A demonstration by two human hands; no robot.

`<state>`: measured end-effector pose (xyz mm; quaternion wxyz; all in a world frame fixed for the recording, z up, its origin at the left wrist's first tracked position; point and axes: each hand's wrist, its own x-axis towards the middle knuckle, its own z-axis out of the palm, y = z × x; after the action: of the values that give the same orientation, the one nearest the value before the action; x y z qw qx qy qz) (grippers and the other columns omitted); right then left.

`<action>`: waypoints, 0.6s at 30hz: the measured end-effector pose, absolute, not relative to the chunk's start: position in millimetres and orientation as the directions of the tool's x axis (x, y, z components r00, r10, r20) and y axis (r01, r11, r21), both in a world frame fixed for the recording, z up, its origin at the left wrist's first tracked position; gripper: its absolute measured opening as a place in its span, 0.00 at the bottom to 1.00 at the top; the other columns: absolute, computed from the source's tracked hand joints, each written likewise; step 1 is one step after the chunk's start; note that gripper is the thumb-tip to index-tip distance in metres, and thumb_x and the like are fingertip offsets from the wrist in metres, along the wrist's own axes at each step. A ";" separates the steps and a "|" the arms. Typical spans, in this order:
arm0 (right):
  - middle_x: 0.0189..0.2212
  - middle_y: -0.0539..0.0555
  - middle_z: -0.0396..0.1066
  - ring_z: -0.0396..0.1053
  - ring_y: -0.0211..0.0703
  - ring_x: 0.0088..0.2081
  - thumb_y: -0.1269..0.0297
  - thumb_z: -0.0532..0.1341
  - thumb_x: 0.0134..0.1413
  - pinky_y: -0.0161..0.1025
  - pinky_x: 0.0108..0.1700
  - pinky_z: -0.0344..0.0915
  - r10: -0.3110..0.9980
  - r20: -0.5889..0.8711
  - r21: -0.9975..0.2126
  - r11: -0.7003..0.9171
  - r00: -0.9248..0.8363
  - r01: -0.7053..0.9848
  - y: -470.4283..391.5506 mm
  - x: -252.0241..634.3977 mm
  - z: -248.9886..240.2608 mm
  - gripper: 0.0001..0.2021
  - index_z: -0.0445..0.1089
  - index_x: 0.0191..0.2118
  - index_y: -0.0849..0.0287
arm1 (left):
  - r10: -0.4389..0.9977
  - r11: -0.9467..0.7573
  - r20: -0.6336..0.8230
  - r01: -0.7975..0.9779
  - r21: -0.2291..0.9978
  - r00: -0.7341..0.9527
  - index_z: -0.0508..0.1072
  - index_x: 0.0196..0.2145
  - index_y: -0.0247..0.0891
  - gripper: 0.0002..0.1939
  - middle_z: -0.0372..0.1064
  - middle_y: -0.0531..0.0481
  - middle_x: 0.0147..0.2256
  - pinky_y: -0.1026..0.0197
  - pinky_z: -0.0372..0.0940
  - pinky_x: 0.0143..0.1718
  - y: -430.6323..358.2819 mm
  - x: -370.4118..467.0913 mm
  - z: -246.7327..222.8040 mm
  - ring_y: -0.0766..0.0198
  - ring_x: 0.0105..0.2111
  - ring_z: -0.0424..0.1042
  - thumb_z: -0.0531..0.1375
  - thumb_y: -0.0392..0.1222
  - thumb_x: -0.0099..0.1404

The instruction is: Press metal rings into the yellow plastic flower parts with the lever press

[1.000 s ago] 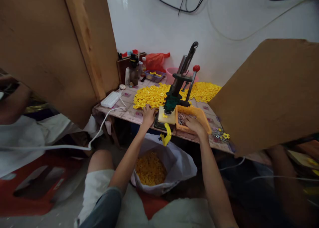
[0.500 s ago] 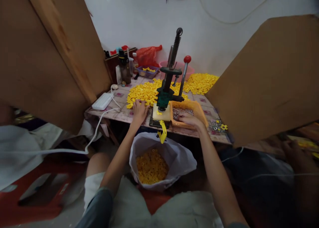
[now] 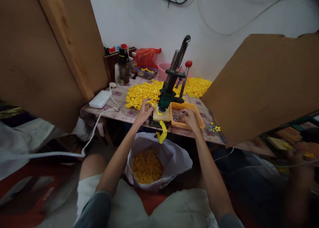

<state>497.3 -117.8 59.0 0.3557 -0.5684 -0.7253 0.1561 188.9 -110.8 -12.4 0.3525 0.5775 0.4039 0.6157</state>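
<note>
At the press base (image 3: 161,114) your left hand (image 3: 144,113), fingers apart, hovers by the yellow parts (image 3: 139,94); your right hand (image 3: 189,119) dips into the orange tray (image 3: 196,114), grip unclear; seat each piece squarely

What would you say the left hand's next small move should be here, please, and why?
Probably carry the left hand the short way right to the cream block under the green press. It is raised at the near edge of the yellow parts pile, fingers curled as if pinching one, while the right hand is in the orange tray.
</note>
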 end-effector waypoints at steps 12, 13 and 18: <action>0.41 0.58 0.82 0.69 0.57 0.49 0.64 0.64 0.71 0.50 0.51 0.63 0.809 0.424 -0.140 0.503 -0.407 0.853 -158.6 408.2 63.6 0.11 0.86 0.43 0.54 | 0.907 -0.380 0.376 -0.016 0.925 0.189 0.80 0.54 0.37 0.26 0.80 0.41 0.51 0.57 0.72 0.49 -114.7 186.6 -1.4 0.54 0.50 0.78 0.73 0.51 0.62; 0.41 0.58 0.82 0.69 0.56 0.48 0.64 0.64 0.72 0.50 0.51 0.63 0.805 0.422 -0.152 0.517 -0.418 0.842 -161.0 410.2 63.6 0.11 0.86 0.44 0.53 | 0.908 -0.371 0.366 -0.018 0.929 0.205 0.80 0.53 0.37 0.26 0.80 0.43 0.48 0.58 0.71 0.47 -116.0 185.9 -0.3 0.55 0.46 0.78 0.73 0.52 0.61; 0.44 0.57 0.84 0.74 0.53 0.47 0.62 0.60 0.76 0.48 0.51 0.65 0.705 0.495 -0.147 0.645 -0.508 0.750 -169.8 416.4 70.0 0.14 0.85 0.48 0.55 | 0.884 -0.387 0.360 0.032 0.922 0.299 0.83 0.46 0.35 0.24 0.78 0.48 0.38 0.61 0.63 0.38 -126.9 181.6 8.2 0.62 0.35 0.70 0.74 0.55 0.59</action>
<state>416.4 -169.8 70.0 0.2647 -0.4193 -0.8673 -0.0432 181.6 -126.9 8.2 0.4385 0.6762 0.3383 0.4858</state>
